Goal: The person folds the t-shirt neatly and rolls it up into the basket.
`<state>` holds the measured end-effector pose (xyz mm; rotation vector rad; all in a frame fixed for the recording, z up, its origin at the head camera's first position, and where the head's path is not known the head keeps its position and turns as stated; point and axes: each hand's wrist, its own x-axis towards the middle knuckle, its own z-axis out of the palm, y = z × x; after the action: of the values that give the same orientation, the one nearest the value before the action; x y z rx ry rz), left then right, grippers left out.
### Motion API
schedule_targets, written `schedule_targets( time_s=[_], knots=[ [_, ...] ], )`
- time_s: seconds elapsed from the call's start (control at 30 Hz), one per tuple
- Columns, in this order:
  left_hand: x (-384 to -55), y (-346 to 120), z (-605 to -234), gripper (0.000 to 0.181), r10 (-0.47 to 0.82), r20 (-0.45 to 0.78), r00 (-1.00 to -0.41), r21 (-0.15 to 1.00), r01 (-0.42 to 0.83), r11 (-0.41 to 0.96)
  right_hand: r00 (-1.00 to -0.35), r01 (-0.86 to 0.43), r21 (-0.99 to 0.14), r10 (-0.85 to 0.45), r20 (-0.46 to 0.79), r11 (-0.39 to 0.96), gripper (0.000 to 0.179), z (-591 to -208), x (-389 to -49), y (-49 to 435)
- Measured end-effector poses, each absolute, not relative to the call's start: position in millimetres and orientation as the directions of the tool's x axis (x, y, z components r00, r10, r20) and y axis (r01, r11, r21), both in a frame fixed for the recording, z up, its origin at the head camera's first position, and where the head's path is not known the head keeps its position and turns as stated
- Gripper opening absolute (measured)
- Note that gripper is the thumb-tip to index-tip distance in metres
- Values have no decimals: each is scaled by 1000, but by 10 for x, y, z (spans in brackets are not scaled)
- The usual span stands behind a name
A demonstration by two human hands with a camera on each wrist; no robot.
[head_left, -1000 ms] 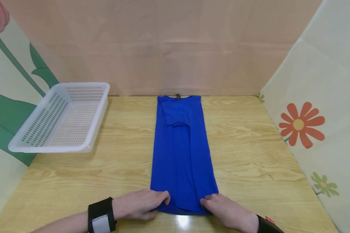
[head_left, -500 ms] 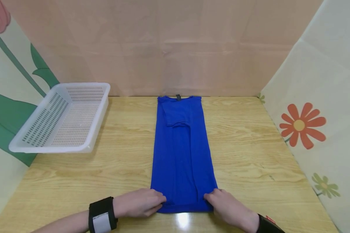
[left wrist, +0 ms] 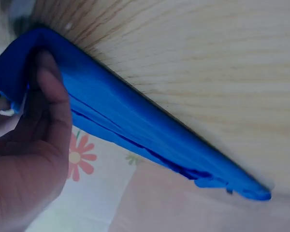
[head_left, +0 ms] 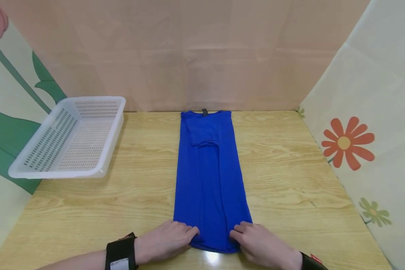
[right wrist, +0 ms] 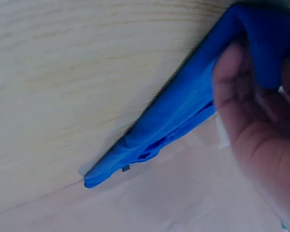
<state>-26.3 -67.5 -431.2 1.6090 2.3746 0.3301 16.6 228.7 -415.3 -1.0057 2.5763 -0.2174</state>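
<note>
One wood tbl (head_left: 145, 187) w/ blue garment (head_left: 210, 187) (pink bkdrop (head_left: 202, 56)).

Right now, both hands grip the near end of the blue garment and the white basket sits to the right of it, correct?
Not quite: the white basket sits to the left of the blue garment, as the head view shows. The left hand and right hand do grip the near end.
</note>
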Motion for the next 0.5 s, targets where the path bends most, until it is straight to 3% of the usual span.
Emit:
schedule_targets(
  time_s=[0.13, 0.23, 0.3, 0.4, 0.5],
  knots=[
    [-353, -677, -4297, 2, 915, -99, -391, 544, 748, 379, -647, -542, -388, -665, -373, 745, 33, -4122, 173, 2274],
    [-408, -693, -4309, 8, 907, -95, -411, 632, 679, 374, -656, -526, -403, -659, -368, 749, 45, -4118, 186, 2265],
    [-428, -702, -4326, 10, 900, -90, -426, 661, 650, 374, -669, -554, -385, -670, -321, 738, 38, -4128, 198, 2262],
    [-438, -708, -4350, 13, 891, -86, -446, 650, 652, 390, -690, -619, -339, -697, -197, 708, 15, -4161, 207, 2258],
    [-437, -696, -4364, 18, 888, -106, -448, 619, 669, 411, -728, -585, -365, -668, -157, 724, 2, -4192, 187, 2254]
  ],
)
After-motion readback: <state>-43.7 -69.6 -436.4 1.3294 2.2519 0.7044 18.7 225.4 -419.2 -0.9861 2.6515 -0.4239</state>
